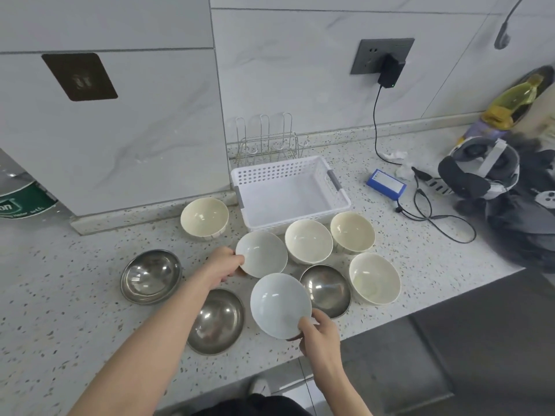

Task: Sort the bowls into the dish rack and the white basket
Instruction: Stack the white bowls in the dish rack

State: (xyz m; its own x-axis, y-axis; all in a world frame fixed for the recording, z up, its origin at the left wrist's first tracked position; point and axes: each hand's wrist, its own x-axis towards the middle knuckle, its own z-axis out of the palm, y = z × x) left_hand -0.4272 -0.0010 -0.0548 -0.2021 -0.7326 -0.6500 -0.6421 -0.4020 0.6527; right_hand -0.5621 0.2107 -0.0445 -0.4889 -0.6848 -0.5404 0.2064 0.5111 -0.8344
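My left hand (223, 267) grips the left rim of a white bowl (262, 253), tilted just in front of the white basket (341, 187). Closer to me, my right hand (319, 331) holds a second white bowl (280, 304) by its near rim. The basket has nothing in it. Behind it, against the wall, stands the wire dish rack (265, 139), also bare. Several cream bowls sit around: one at the left (204, 217), others at the right (308, 241) (353, 232) (374, 278). Three steel bowls (151, 276) (216, 321) (326, 289) rest on the speckled counter (90, 310).
A blue battery pack (386, 184) with black cables, a wall charger (390, 72) and a headset (480, 169) lie on the right. A yellow bottle (510, 100) stands at the far right. The counter's front edge runs close to the nearest bowls.
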